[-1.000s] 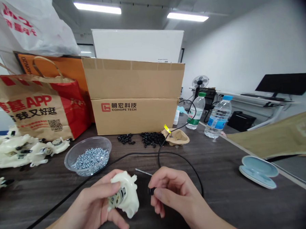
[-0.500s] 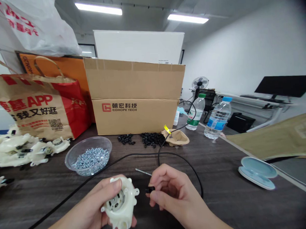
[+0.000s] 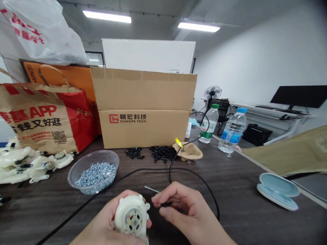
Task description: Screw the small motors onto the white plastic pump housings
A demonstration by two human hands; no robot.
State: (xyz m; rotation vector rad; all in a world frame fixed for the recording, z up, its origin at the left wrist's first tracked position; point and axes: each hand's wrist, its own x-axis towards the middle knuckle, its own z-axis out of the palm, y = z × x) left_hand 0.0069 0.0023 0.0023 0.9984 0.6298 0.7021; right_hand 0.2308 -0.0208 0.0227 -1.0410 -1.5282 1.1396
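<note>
My left hand is wrapped round a cream plastic motor housing, its round metal motor end facing me. Just to its right, my right hand pinches a small black part between thumb and fingers, close to the housing. A thin metal rod lies on the dark wooden table right behind my fingers. A black cable curves across the table behind both hands.
A clear bowl of silver screws stands at centre left. More cream housings lie at the far left. Behind are a cardboard box, paper bags, a heap of black parts, two water bottles and a pale blue case.
My left hand has turned the housing so its motor end faces me. My right hand with the black part has come closer to it.
</note>
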